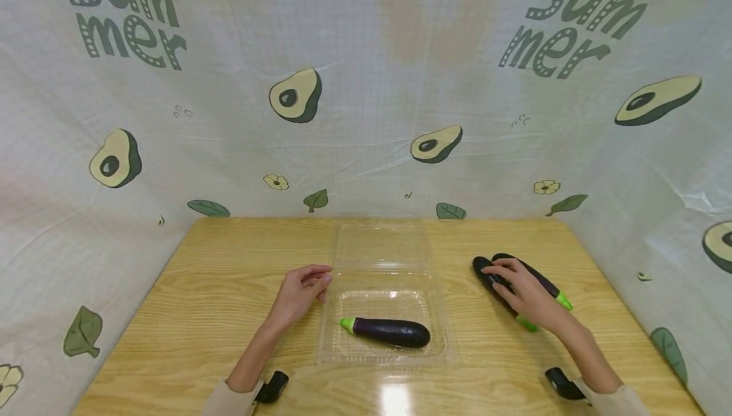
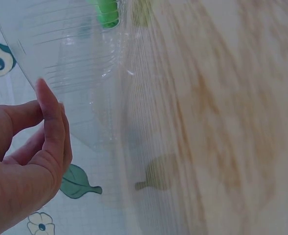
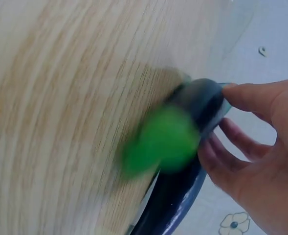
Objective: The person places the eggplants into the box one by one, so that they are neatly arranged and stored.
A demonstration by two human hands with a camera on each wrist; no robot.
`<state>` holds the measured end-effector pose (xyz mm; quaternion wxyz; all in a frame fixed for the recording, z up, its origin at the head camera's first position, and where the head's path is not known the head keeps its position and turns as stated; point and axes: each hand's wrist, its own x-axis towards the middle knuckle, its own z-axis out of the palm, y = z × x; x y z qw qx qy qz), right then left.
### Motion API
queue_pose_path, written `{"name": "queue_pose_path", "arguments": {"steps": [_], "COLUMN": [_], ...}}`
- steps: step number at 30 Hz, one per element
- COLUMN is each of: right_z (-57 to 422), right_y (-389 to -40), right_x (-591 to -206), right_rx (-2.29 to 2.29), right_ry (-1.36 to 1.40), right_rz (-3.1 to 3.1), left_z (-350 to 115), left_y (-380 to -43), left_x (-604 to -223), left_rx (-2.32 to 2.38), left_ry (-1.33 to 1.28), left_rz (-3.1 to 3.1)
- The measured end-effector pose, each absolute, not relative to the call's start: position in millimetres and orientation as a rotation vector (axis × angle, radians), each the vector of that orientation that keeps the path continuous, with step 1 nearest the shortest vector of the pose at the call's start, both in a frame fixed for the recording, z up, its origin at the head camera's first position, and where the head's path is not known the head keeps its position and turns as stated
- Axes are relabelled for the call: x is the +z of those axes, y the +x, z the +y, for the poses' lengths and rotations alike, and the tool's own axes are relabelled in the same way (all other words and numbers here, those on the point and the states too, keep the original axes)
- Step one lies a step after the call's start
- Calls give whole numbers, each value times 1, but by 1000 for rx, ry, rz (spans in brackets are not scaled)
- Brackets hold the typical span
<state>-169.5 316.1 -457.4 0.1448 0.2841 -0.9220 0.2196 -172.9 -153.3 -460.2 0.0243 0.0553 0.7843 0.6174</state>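
Observation:
A dark purple eggplant point(image 1: 391, 332) with a green cap lies in the base of a clear plastic clamshell container point(image 1: 386, 360), whose lid point(image 1: 380, 244) is folded back. At the container's left rim, my left hand point(image 1: 303, 289) has its fingertips by the edge, loosely bent with nothing seen between them. Over to the right, my right hand point(image 1: 517, 289) holds the nearer of two eggplants point(image 3: 183, 191) between thumb and fingers. The farther eggplant point(image 1: 534, 276) lies right beside it. A blurred green cap point(image 3: 166, 142) covers part of the right wrist view.
Everything stands on a wood-grain table point(image 1: 229, 263). A printed cloth point(image 1: 366, 86) with avocados and leaves rises behind the table and along both sides. Bare wood lies between the container and the two right-hand eggplants.

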Motion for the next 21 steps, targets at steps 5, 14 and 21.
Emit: {"name": "queue_pose_path", "arguments": {"steps": [5,14,21], "right_z": [316,317,318], "right_y": [-169,-171,-170], "right_x": [-457,-459,-461], "right_rx": [660,574,504], "right_ry": [856,932,946], "right_rz": [-2672,-2603,-2657], "left_z": [-153,-152,-151], "left_y": [-172,-172,-172], "left_x": [-460,-461,-462], "left_rx": [1912,1919,1923], "left_ry": [176,166,175], "left_rz": [2427,2425,2418]}}
